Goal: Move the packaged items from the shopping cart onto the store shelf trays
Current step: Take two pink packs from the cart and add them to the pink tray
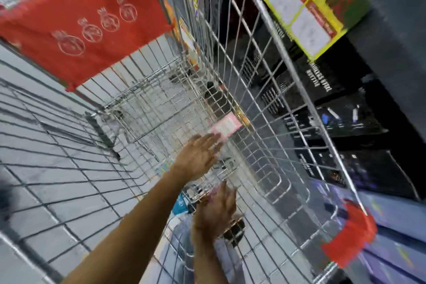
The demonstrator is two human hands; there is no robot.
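I look down into a wire shopping cart (272,90). A pink packaged item (227,125) lies on the cart floor against the right wall. My left hand (196,159) reaches into the cart with flat, spread fingers, its fingertips just short of the pink package and holding nothing. My right hand (216,210) is lower and nearer to me, fingers loosely apart, also holding nothing. Small packages (181,204) with blue and white print lie on the cart floor under my hands, partly hidden. The whole view is blurred by motion.
The cart's red child-seat flap (92,30) stands at the far end. A red corner bumper (352,235) marks the near right rim. Dark store shelves (345,122) with black boxes and a yellow-green box (309,7) rise on the right. Grey tile floor lies to the left.
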